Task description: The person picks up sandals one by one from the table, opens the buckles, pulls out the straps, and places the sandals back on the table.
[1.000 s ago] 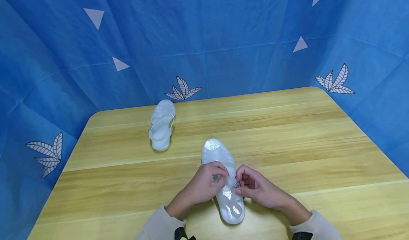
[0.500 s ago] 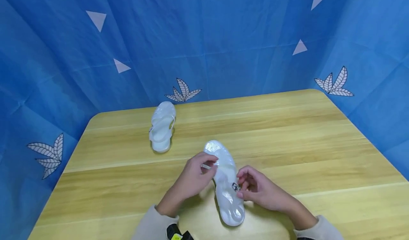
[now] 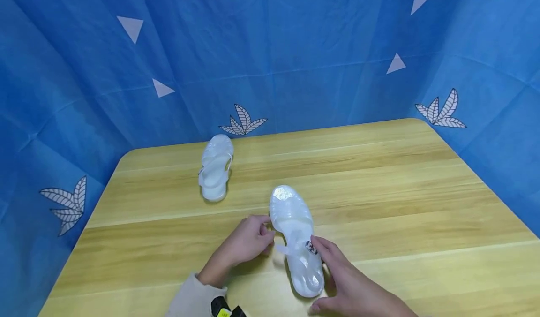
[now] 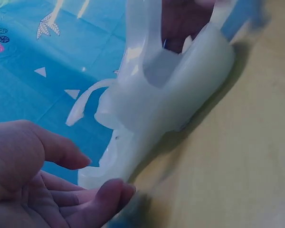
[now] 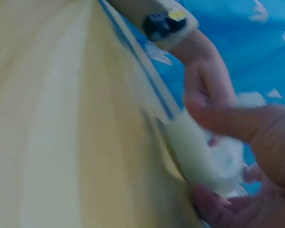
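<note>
A whitish translucent sandal [image 3: 293, 213] lies on the table in front of me, its toe pointing away. The metal buckle [image 3: 311, 247] sits on its right side. On the left side a loose strap [image 3: 281, 249] sticks out, and the left wrist view shows the curved strap end [image 4: 80, 104] free. My left hand [image 3: 249, 239] is beside the sandal's front left edge, thumb and fingers apart. With fingers spread, my right hand [image 3: 348, 282] reaches along the sandal's right side, index finger by the buckle and thumb near the heel. Whether it touches the sandal is unclear.
A matching sandal [image 3: 214, 185] stands farther back on the left, near the far edge of the wooden table [image 3: 401, 190]. Behind and beside the table hangs a blue curtain [image 3: 270, 35] with white triangles and leaf prints.
My left hand has let go of the strap and drawn left, off the sandal. My right hand has uncurled from the buckle and spread along the sandal's right side towards the heel.
</note>
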A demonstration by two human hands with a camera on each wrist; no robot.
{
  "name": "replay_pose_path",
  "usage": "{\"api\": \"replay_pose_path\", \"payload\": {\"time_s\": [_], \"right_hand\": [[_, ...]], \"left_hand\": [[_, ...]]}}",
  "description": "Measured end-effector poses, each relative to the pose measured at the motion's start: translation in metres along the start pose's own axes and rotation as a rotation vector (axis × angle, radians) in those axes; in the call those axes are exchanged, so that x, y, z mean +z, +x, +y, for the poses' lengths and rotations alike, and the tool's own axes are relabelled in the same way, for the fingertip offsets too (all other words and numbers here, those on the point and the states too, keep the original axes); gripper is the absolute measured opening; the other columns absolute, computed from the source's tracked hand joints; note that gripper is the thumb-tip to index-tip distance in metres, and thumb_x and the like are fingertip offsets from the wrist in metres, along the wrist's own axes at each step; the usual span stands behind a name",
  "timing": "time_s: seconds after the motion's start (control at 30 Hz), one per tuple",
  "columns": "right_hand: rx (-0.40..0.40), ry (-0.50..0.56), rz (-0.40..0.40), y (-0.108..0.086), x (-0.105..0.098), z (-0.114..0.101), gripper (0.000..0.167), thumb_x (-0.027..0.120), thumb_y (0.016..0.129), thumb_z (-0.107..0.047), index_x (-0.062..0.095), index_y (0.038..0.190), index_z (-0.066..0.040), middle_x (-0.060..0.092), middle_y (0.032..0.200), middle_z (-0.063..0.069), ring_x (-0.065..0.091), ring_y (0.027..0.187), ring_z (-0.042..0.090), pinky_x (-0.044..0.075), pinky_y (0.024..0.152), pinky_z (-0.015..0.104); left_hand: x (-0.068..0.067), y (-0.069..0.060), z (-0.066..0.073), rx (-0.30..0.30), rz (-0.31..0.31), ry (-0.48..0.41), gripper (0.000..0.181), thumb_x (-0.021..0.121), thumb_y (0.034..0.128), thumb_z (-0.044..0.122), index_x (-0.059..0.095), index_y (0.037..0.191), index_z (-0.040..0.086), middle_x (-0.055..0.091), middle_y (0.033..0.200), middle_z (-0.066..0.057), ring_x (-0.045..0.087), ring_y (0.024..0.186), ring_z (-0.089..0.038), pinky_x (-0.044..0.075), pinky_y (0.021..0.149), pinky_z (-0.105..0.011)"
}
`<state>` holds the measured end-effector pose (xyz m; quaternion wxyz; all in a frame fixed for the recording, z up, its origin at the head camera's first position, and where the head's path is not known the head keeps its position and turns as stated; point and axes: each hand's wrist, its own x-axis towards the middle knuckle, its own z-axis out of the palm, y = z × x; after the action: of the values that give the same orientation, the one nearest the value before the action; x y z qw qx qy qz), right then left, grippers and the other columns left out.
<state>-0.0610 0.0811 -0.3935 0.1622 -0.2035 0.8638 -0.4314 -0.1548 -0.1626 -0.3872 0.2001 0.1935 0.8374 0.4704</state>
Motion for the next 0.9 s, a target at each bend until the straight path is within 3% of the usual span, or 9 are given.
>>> {"api": "replay_pose_path", "payload": {"time_s": [0.07, 0.17, 0.4, 0.57, 0.7, 0.8, 0.9], "right_hand": [[0.02, -0.044, 0.026, 0.002, 0.003, -0.002, 0.11, 0.078, 0.072, -0.045, 0.011, 0.151, -0.008, 0.019, 0.152, 0.012, 0.033, 0.134, 0.034, 0.038, 0.101, 0.049], [0.052, -0.069, 0.055, 0.005, 0.005, -0.002, 0.107, 0.078, 0.073, -0.041, 0.015, 0.15, -0.004, 0.02, 0.152, 0.014, 0.034, 0.133, 0.036, 0.038, 0.099, 0.051], [0.057, -0.125, 0.135, 0.015, 0.001, 0.004, 0.106, 0.083, 0.067, -0.035, 0.024, 0.146, 0.001, 0.028, 0.151, 0.013, 0.038, 0.131, 0.032, 0.037, 0.101, 0.048], [0.044, -0.151, 0.181, 0.024, -0.01, 0.012, 0.104, 0.085, 0.065, -0.03, 0.027, 0.146, 0.0, 0.033, 0.148, 0.013, 0.043, 0.127, 0.028, 0.04, 0.1, 0.046], [0.016, -0.06, 0.197, 0.031, -0.017, 0.018, 0.097, 0.083, 0.068, -0.017, 0.027, 0.146, -0.001, 0.034, 0.147, 0.014, 0.052, 0.116, 0.029, 0.052, 0.086, 0.033], [-0.008, 0.03, 0.21, 0.035, -0.022, 0.023, 0.092, 0.08, 0.071, -0.005, 0.026, 0.146, 0.0, 0.034, 0.144, 0.019, 0.056, 0.109, 0.032, 0.053, 0.074, 0.019], [-0.032, 0.023, 0.261, 0.041, -0.028, 0.027, 0.088, 0.077, 0.072, 0.002, 0.027, 0.145, 0.002, 0.035, 0.143, 0.022, 0.053, 0.112, 0.037, 0.053, 0.074, 0.018]], "left_hand": [[0.003, -0.001, 0.0, -0.02, -0.013, -0.107, 0.041, 0.051, 0.0899, 0.0, 0.049, 0.131, -0.005, 0.062, 0.069, -0.01, 0.061, 0.056, -0.016, 0.053, 0.052, -0.027], [0.009, -0.002, 0.0, -0.047, -0.022, -0.237, 0.052, 0.049, 0.089, -0.002, 0.037, 0.14, -0.005, 0.062, 0.074, -0.013, 0.062, 0.061, -0.017, 0.056, 0.058, -0.029], [0.02, 0.006, -0.004, -0.097, -0.002, -0.41, 0.065, 0.047, 0.0894, 0.0, 0.021, 0.149, 0.005, 0.057, 0.082, -0.013, 0.064, 0.069, -0.02, 0.056, 0.064, -0.032], [0.026, 0.024, -0.005, -0.101, 0.016, -0.536, 0.066, 0.044, 0.0874, -0.001, 0.023, 0.149, 0.01, 0.057, 0.085, -0.008, 0.062, 0.072, -0.017, 0.057, 0.068, -0.033], [0.029, 0.041, -0.004, -0.09, 0.028, -0.628, 0.069, 0.045, 0.0848, -0.004, 0.024, 0.149, 0.008, 0.057, 0.086, -0.006, 0.06, 0.073, -0.014, 0.056, 0.071, -0.035], [0.03, 0.054, -0.002, -0.098, 0.034, -0.664, 0.07, 0.046, 0.0837, -0.004, 0.022, 0.149, 0.007, 0.058, 0.091, -0.008, 0.06, 0.075, -0.015, 0.056, 0.073, -0.035], [0.031, 0.067, 0.001, -0.095, 0.054, -0.67, 0.067, 0.046, 0.0845, -0.003, 0.027, 0.147, 0.006, 0.061, 0.098, -0.011, 0.061, 0.078, -0.016, 0.056, 0.074, -0.034]]}}
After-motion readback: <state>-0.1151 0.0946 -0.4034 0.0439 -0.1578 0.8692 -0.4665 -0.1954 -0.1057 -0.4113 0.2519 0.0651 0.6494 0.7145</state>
